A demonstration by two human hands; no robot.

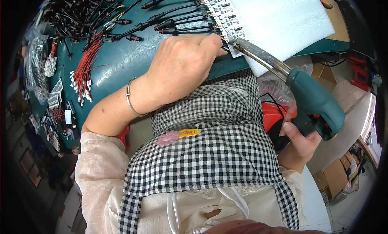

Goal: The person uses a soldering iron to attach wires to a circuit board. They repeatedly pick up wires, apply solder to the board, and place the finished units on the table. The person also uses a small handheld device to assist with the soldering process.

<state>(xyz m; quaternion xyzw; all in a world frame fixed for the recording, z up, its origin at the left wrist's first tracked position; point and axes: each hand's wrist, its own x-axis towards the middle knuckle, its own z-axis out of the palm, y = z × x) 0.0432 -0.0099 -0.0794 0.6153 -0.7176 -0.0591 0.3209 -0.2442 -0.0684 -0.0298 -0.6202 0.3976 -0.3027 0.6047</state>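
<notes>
My right hand [301, 141] grips the trigger handle of a green soldering gun [313, 98]. Two long metal rods run from its body to a darkened tip, which reaches the near edge of a strip of white circuit boards [227, 20]. Beside that tip, my left hand [184, 60] is closed in a pinch, back of the hand up. A short dark piece shows by its fingertips; what the fingers hold is mostly hidden. Black cables with plugs [178, 24] lie in a row left of the boards, their thin coloured wires meeting the board edge.
A white foam sheet [283, 24] lies right of the boards on the green table mat [121, 64]. Farther left are a heap of black cables [76, 15], red wires with white connectors [91, 52] and a clear plastic bag [37, 68]. Orange-handled pliers [324, 0] lie far right.
</notes>
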